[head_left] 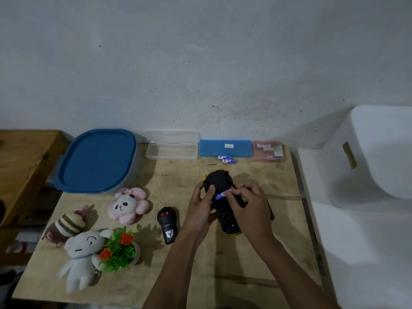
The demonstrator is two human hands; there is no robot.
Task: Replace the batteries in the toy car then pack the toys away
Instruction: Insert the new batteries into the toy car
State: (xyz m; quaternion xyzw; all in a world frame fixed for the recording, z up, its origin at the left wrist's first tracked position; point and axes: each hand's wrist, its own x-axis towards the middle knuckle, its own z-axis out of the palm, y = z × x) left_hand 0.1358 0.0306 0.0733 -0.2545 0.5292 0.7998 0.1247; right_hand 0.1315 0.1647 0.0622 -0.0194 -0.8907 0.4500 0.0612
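Observation:
The toy car (219, 178) lies upside down on the wooden table (200, 264), black underside up, yellow trim at both ends. My left hand (201, 204) grips its left side. My right hand (245, 201) pinches a blue battery (220, 195) at the car's underside. Two more blue batteries (227, 159) lie near the back, just in front of a blue case. The black remote control (167, 224) rests left of my hands. A dark piece lies partly hidden under my right hand.
A blue-lidded tub (95, 161) stands at back left, beside an open clear box (171, 144), a blue case (225, 148) and a pink case (268, 150). Three plush toys (127, 205) and a small potted plant (120, 248) occupy the left. A white bin (379, 152) stands on the right.

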